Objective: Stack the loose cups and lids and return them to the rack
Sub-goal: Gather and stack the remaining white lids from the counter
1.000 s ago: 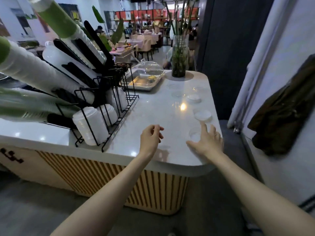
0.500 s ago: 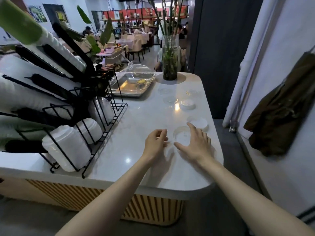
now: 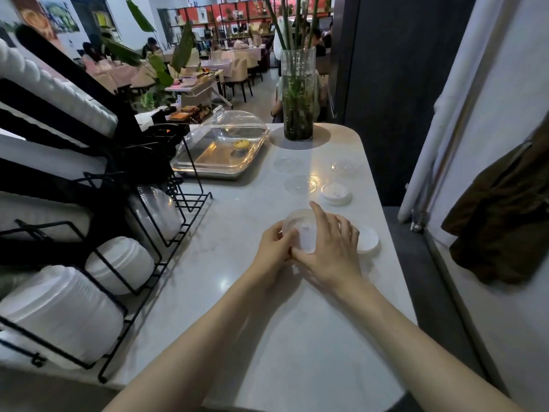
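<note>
A clear plastic lid (image 3: 301, 226) is tilted up off the white counter (image 3: 237, 292), held between my two hands. My left hand (image 3: 273, 251) pinches its near left rim. My right hand (image 3: 329, 248) lies over its right side with fingers spread. A white lid (image 3: 368, 240) lies just right of my right hand. Another white lid (image 3: 335, 193) and three clear lids (image 3: 300, 184) (image 3: 286, 164) (image 3: 345, 167) lie farther back. The black wire rack (image 3: 166, 233) at the left holds stacks of white lids (image 3: 118, 263) and long stacks of cups (image 3: 53, 84).
A steel tray under a clear dome cover (image 3: 221, 147) sits at the back of the counter. A tall glass vase with green stems (image 3: 298, 93) stands behind the lids. A dark jacket (image 3: 505, 209) hangs on the right wall. The counter's rounded edge runs close on the right.
My hands came together on the clear lid and lifted its edge off the counter. The camera moved closer and to the right, so the rack sits nearer the left edge.
</note>
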`<state>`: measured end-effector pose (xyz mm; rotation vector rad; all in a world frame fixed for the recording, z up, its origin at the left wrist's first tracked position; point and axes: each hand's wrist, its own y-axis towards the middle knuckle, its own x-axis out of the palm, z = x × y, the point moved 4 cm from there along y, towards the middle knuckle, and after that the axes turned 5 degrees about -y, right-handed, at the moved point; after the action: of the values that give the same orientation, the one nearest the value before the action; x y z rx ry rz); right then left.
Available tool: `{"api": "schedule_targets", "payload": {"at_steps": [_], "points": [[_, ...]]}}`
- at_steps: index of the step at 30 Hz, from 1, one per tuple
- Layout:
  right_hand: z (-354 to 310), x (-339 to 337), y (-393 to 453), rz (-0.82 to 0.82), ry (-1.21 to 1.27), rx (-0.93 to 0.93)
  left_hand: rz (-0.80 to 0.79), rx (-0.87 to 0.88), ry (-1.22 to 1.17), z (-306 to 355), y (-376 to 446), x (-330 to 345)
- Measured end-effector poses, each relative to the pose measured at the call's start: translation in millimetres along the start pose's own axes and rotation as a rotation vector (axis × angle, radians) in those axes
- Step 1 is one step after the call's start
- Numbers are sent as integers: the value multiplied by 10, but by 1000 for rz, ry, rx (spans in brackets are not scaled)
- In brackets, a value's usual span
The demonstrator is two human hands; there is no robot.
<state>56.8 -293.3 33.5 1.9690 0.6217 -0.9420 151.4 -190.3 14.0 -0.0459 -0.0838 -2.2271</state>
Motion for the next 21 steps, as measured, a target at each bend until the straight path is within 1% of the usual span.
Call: {"api": "schedule_targets", "payload": {"at_steps": [2, 5, 7, 9, 13, 15, 21], "points": [[68, -1, 68, -62, 1, -15, -2, -31, -28, -9, 60, 17], [269, -29, 171, -144, 53, 54, 22, -47, 11, 11, 144, 18], [443, -64, 268, -137, 75, 106, 36, -46, 47, 21, 212, 26], [643, -89, 387, -144, 24, 134, 50, -71, 59, 1, 287, 26], [985, -68, 545, -374, -59, 198, 77, -82, 56, -17, 385, 39], [1062, -43, 576, -449, -81, 197, 77, -68, 46, -12, 409, 59], [1071, 1, 646, -444, 8, 236, 100, -63, 58, 8, 528, 41]]}}
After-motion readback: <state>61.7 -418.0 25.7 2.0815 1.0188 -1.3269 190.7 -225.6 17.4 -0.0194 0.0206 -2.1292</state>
